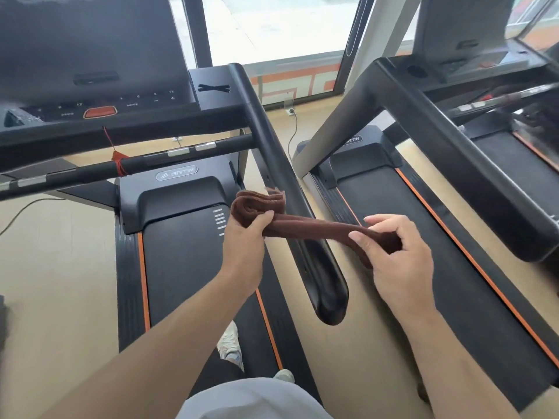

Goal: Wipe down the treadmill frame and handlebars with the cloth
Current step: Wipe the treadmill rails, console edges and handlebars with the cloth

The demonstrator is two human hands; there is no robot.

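- Cloth (305,226): brown, rolled into a long band, stretched crosswise over the right handlebar (290,182) of the near treadmill. One end is bunched in loose folds past the left fist; the other end disappears into the right hand. It appears to lie on or just above the bar's upper side, which I judge suits a back-and-forth, shoe-shine kind of wipe.
- Left hand (248,234): closed around the cloth on the belt side of the bar, fingers curled over the band, holding it taut.
- Right hand (390,246): gripping the opposite end on the outer side of the bar, thumb and curled fingers pinching the fabric; the index finger is raised a little.
- Right handlebar: thick black tube sloping down from the console (99,107) toward the person, ending in a rounded tip below the hands. Glossy; I cannot tell which parts are already wiped.
- Front crossbar (136,160): black, below the console, with silver sensor plates and a red cord tied round it. Not touched by the cloth.
- Running belt (181,252): black with orange edging; the person stands on it, one pale shoe (231,343) showing.
- Second treadmill (453,164): to the right, apart, not touched.
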